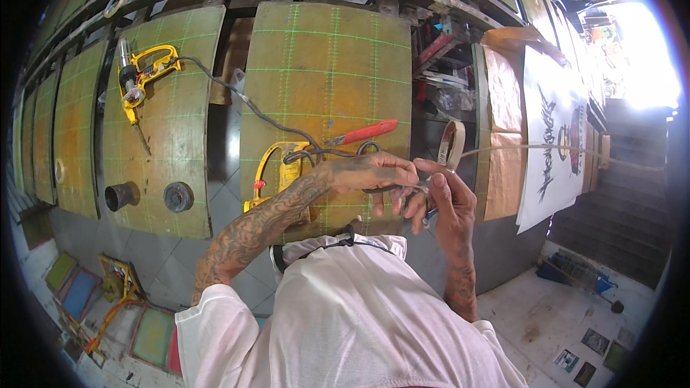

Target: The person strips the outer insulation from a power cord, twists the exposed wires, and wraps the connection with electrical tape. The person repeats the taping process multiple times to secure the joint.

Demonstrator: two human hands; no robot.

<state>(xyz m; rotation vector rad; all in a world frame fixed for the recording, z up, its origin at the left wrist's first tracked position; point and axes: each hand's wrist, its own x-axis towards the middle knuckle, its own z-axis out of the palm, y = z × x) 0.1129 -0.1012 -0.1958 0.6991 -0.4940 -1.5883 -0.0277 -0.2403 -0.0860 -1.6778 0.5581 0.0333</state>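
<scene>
My left hand [374, 174] and my right hand [451, 205] meet over the near right corner of a yellow-green board with green grid lines. A black cord [384, 188] runs under my left hand into its curled fingers. My right hand is closed, thumb up; a small bluish piece shows by its fingers, too little to name. Left of the hands lies a yellow tool housing [267, 165] with the cord looped over it, partly behind my left forearm. Red-handled pliers [370, 131] rest just beyond. Farther left sits a yellow heat gun [136, 75], its insides exposed.
A roll of tape [451, 145] stands beyond my right hand. On the left board [162, 151] are a dark cup [121, 196] and a round dark lid [178, 197]. Brown paper [503, 129] and a white printed sheet [553, 122] lie to the right. Gaps separate the boards.
</scene>
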